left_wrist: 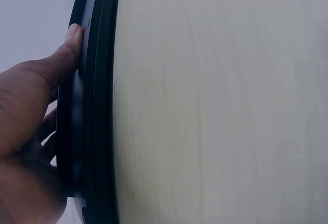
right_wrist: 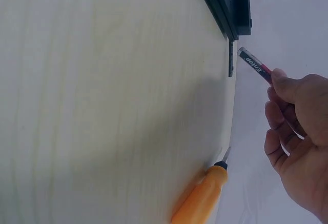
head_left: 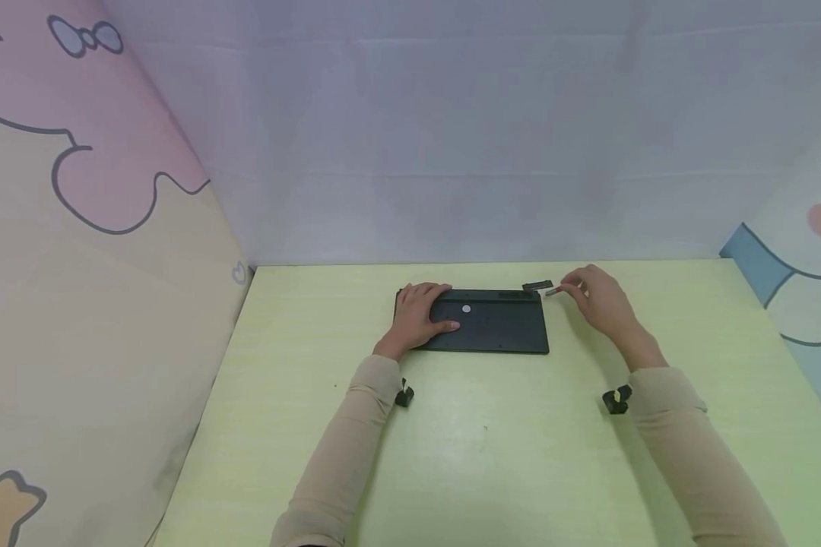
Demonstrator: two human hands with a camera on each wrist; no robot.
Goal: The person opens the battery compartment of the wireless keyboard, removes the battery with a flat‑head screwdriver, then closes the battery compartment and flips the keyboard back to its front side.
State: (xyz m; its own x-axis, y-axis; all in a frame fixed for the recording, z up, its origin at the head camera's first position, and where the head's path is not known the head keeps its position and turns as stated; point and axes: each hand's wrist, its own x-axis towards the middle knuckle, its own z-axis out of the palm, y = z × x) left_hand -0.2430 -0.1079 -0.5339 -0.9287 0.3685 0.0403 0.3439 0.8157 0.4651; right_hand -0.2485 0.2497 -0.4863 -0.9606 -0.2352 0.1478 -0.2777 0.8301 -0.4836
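A black keyboard lies underside up on the table, with a round white sticker on it. My left hand rests over its left end, thumb extended across the underside and fingers at the far edge. In the left wrist view the thumb lies along the keyboard. Just past the keyboard's right end, my right hand pinches a small battery marked "Entop" between thumb and finger. A thin black battery cover lies by the keyboard's far right corner.
An orange-handled screwdriver lies on the table below the right hand in the right wrist view. A pale cloth wall stands behind the table's far edge, and patterned panels flank it.
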